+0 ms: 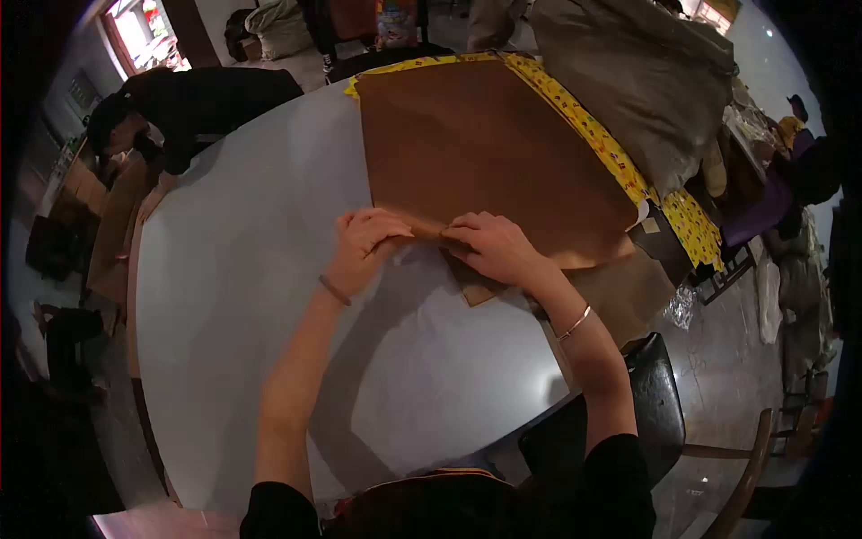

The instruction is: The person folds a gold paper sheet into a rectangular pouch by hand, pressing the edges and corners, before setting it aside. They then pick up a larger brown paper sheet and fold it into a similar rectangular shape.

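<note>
Counter (pixel 269 341): pale and smooth under my forearms.
Left hand (pixel 364 242): fingers closed, pinching the near edge of the sheet (pixel 485 135).
Right hand (pixel 494 247): clamped on the same edge, just beside the left.
Sheet: brown, lying flat, reaching away from me over a yellow cloth (pixel 602 144).
Handling: I judge it light, thin, creasable and easily torn, so it is best held two-handed at the near edge.
Far left: a person (pixel 180 108) bends over.
</note>
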Tool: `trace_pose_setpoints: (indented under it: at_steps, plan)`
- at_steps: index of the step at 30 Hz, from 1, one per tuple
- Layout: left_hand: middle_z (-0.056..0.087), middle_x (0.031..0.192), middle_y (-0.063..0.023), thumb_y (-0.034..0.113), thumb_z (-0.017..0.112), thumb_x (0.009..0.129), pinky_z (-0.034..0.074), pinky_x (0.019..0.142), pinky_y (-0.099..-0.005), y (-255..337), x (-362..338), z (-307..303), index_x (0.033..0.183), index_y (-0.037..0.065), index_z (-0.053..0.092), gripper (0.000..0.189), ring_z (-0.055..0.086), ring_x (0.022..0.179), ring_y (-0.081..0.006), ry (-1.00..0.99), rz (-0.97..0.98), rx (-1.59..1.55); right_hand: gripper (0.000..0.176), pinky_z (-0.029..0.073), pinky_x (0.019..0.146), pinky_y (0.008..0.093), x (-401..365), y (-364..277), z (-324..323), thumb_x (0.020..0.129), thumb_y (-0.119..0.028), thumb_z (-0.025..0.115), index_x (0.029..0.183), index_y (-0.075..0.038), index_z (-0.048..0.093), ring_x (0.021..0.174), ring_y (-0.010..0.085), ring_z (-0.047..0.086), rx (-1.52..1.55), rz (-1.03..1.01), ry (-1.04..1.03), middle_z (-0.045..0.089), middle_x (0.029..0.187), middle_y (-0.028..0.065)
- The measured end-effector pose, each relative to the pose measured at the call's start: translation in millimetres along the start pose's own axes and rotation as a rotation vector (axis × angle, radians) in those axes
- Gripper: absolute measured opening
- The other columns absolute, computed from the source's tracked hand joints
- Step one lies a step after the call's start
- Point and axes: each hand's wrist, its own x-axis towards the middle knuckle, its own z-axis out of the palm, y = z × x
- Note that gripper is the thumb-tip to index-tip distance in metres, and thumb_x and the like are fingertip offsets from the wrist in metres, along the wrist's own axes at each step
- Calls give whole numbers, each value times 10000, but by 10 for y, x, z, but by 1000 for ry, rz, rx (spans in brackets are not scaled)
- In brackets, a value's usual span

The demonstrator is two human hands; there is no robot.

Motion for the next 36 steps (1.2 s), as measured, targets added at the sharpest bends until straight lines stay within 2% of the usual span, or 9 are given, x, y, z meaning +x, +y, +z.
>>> trace_pose_setpoints:
  at_steps: [11, 14, 18, 21, 25, 29, 31, 34, 36]
  plan:
    - [635, 1191, -13, 47, 584, 912, 351, 1018, -367, -28, -286, -394, 1131, 118, 659, 242, 509, 1190, -198, 37, -66, -48, 289, 508, 737, 479, 205, -549, 225, 822, -72, 499, 1080, -79, 627, 820, 373, 640, 170, 138, -137, 677, 951, 166]
    - [454, 1426, -84, 80, 512, 961, 380, 1055, -339, -36, -586, -503, 1427, 96, 417, 476, 476, 1258, -203, 365, -245, -146, 289, 499, 750, 488, 338, -766, 275, 833, -69, 486, 1087, -72, 625, 845, 386, 633, 261, 92, -187, 672, 940, 195]
    - [453, 1399, -150, 129, 501, 983, 418, 1012, -349, -1, -1445, -574, 1430, 41, 388, 470, 466, 1259, -226, 543, -626, -293, 223, 464, 754, 508, 688, -1118, 657, 907, -181, 504, 998, -11, 614, 876, 438, 599, 584, 55, -108, 645, 935, 240]
    - [386, 1442, -160, 141, 544, 934, 418, 981, -337, 765, -1957, -467, 1466, 49, 311, 588, 491, 1195, -241, 535, -855, -491, 349, 477, 788, 427, 1183, -1590, 893, 929, -298, 521, 1052, 16, 610, 933, 384, 610, 690, 225, -209, 649, 1012, 226]
    - [274, 1481, -169, 176, 657, 867, 373, 1027, -363, 1358, -2685, -49, 1467, 35, 278, 724, 409, 1258, -285, 588, -611, -512, 453, 477, 775, 398, 1643, -2551, 888, 947, -352, 503, 1080, 74, 580, 930, 268, 609, 1112, 407, -149, 631, 1035, 190]
    - [376, 1417, -163, 191, 689, 850, 403, 986, -363, 1610, -3366, -101, 1420, 12, 328, 698, 457, 1218, -274, 457, -710, -341, 384, 478, 739, 348, 2030, -3241, 704, 941, -310, 537, 1059, 52, 585, 836, 183, 572, 1549, 288, -6, 603, 932, 91]
    - [502, 1286, -127, 202, 702, 839, 434, 924, -366, 1927, -3274, -100, 1309, -18, 442, 580, 507, 1159, -237, 744, -942, -615, 318, 472, 731, 332, 2126, -3519, 377, 931, -271, 561, 1050, 22, 592, 829, 157, 562, 1699, 194, 25, 598, 917, 66]
    - [593, 1099, -74, 180, 699, 846, 451, 873, -343, 1564, -3785, 8, 1195, -34, 543, 438, 561, 1060, -193, 780, -1094, -336, 250, 483, 734, 339, 2351, -3876, -43, 918, -232, 588, 1037, -13, 601, 823, 167, 574, 1748, 122, 189, 608, 917, 54]
    - [603, 1069, -67, 165, 677, 867, 450, 867, -327, 1577, -3667, -240, 1157, -32, 570, 366, 567, 1029, -178, 869, -955, -466, 245, 500, 783, 357, 2325, -3951, -373, 924, -229, 595, 1047, -18, 608, 867, 186, 596, 1827, 15, 206, 624, 941, 59]
